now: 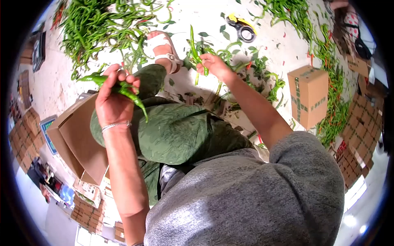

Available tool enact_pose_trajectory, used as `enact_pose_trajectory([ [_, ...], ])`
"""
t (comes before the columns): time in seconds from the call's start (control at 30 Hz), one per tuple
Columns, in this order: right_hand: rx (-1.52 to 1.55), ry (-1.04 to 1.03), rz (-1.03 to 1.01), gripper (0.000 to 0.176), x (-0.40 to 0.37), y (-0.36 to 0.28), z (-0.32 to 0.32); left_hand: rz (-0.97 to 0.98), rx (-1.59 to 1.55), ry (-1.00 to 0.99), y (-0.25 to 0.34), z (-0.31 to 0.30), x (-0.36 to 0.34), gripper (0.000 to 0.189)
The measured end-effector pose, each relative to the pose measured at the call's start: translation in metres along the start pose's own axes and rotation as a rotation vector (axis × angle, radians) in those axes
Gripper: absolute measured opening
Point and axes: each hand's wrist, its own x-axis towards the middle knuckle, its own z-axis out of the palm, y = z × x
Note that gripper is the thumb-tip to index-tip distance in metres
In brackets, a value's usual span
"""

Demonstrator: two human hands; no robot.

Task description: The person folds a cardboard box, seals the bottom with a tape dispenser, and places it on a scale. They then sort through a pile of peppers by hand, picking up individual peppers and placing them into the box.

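My left hand (114,96), palm turned up and a bracelet at the wrist, is closed around a few green chili peppers (133,98). Their ends stick out on both sides of the fingers. My right hand (215,67) pinches a long green chili pepper (193,41) that points away from me. Below that hand, more peppers and leaves (230,53) lie scattered on the pale floor. A big heap of green chili peppers (94,28) spreads beyond my left hand. Beside my left forearm stands a cardboard box (78,135) with its flaps up; its inside is mostly hidden.
At the right stands a taped cardboard box (310,96), with a long row of peppers (336,98) behind it. Another pepper pile (291,14) lies at the far right. A yellow and black tape dispenser (243,28) rests on the floor. Stacked cartons (357,127) line the right side.
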Motion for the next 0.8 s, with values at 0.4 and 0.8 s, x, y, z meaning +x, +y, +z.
enact_pose_trajectory([
  [0.4, -1.41, 0.118, -0.122, 0.048, 0.016, 0.067, 0.041, -0.029, 0.02, -0.055, 0.002, 0.007, 0.003, 0.027],
  [0.8, -1.612, 0.081, 0.022, 0.052, 0.071, 0.037, -0.039, -0.018, 0.005, -0.004, 0.003, 0.017, 0.009, 0.024],
])
